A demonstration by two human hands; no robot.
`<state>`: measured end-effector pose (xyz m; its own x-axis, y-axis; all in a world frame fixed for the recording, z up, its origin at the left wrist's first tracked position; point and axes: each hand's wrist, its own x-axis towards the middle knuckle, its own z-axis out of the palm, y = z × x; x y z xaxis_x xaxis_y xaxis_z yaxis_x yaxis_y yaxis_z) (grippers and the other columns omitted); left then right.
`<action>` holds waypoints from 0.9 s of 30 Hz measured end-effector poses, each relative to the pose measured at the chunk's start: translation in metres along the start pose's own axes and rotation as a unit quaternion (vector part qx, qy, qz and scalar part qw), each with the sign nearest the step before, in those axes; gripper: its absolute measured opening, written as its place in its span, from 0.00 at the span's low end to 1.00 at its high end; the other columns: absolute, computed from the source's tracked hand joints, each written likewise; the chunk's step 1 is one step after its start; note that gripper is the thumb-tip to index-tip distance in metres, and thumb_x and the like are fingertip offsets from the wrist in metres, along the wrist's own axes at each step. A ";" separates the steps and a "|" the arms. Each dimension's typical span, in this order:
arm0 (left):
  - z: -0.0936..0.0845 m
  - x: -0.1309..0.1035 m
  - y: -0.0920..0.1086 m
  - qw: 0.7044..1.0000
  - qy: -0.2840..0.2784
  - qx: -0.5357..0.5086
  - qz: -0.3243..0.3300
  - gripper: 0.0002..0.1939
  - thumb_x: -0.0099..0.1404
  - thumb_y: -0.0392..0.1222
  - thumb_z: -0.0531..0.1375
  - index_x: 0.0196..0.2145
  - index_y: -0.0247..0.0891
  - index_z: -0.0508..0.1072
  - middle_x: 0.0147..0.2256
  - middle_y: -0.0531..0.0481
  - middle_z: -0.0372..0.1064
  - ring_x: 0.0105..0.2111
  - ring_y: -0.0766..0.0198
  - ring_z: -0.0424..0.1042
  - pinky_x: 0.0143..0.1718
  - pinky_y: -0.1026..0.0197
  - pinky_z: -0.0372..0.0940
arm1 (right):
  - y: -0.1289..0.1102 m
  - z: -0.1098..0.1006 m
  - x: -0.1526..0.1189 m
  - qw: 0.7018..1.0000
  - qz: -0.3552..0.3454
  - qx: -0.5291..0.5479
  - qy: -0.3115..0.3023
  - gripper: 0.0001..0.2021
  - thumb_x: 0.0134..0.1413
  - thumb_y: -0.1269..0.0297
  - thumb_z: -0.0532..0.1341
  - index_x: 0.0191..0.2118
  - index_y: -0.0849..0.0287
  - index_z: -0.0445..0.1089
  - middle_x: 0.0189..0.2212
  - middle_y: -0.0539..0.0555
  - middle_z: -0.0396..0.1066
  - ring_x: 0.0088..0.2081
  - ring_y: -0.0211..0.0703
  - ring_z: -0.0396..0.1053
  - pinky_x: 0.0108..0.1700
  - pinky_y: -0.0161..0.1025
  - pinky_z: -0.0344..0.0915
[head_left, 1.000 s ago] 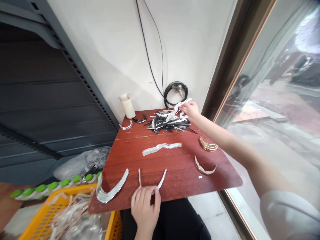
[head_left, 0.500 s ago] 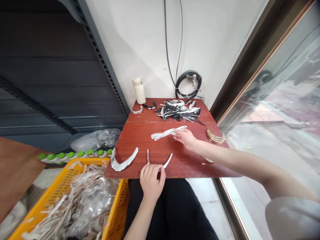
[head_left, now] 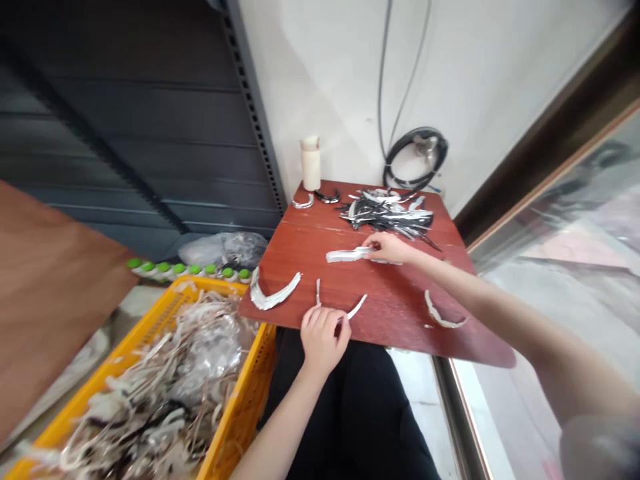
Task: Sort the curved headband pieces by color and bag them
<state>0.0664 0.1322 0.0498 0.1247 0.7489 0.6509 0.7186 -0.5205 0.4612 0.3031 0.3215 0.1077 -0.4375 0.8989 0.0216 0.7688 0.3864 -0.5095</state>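
My left hand (head_left: 324,339) rests at the table's front edge, its fingers closed over a thin, curved white strip (head_left: 357,307) whose two ends stick out past them. Farther in, my right hand (head_left: 393,248) pinches a small bunch of flat white strips (head_left: 345,255) lying on the tabletop. A curved bundle of silvery-white strips (head_left: 274,298) lies left of my left hand. Beneath my right forearm is another curved strip (head_left: 443,319), pale with a brownish edge. Behind my right hand spreads a heap of black and white strips (head_left: 390,213).
The red-brown table (head_left: 290,253) meets a white wall, with a cream bottle (head_left: 311,165) and a black cable coil (head_left: 393,157) at the back. A yellow crate (head_left: 250,360) of scraps stands left, near green-capped bottles (head_left: 195,269). Glass is on the right.
The view has swung, so the table sits higher and farther right. My right fingers have closed on the white strips, which lie more level. My left hand keeps its place on the curved strip.
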 end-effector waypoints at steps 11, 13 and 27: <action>0.002 -0.005 -0.004 1.000 -0.015 0.003 -0.023 0.03 0.63 0.36 0.58 0.32 0.41 0.70 0.28 0.55 0.72 0.32 0.65 0.69 0.52 0.56 0.60 | -0.004 -0.015 0.004 0.979 0.073 0.190 -0.010 0.27 0.45 0.38 0.64 0.38 0.60 0.76 0.31 0.54 0.76 0.28 0.40 0.68 0.31 0.36 0.62; 0.002 -0.005 -0.004 1.000 -0.012 0.000 -0.022 0.03 0.63 0.36 0.58 0.32 0.41 0.70 0.28 0.55 0.72 0.33 0.65 0.70 0.52 0.56 0.60 | -0.004 -0.003 0.004 0.983 0.053 0.176 -0.009 0.26 0.46 0.39 0.64 0.36 0.60 0.77 0.30 0.54 0.76 0.30 0.41 0.69 0.32 0.36 0.62; 0.001 0.000 -0.005 1.000 0.000 0.005 -0.003 0.03 0.63 0.35 0.58 0.33 0.41 0.71 0.30 0.54 0.74 0.33 0.63 0.72 0.52 0.53 0.61 | -0.007 0.020 0.003 0.998 0.021 0.039 0.055 0.13 0.41 0.62 0.72 0.35 0.60 0.77 0.34 0.54 0.76 0.35 0.41 0.70 0.37 0.34 0.62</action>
<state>0.0635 0.1351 0.0469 0.1198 0.7519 0.6484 0.7257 -0.5119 0.4596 0.2874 0.3170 0.0941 -0.3487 0.9328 0.0907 0.7454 0.3347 -0.5766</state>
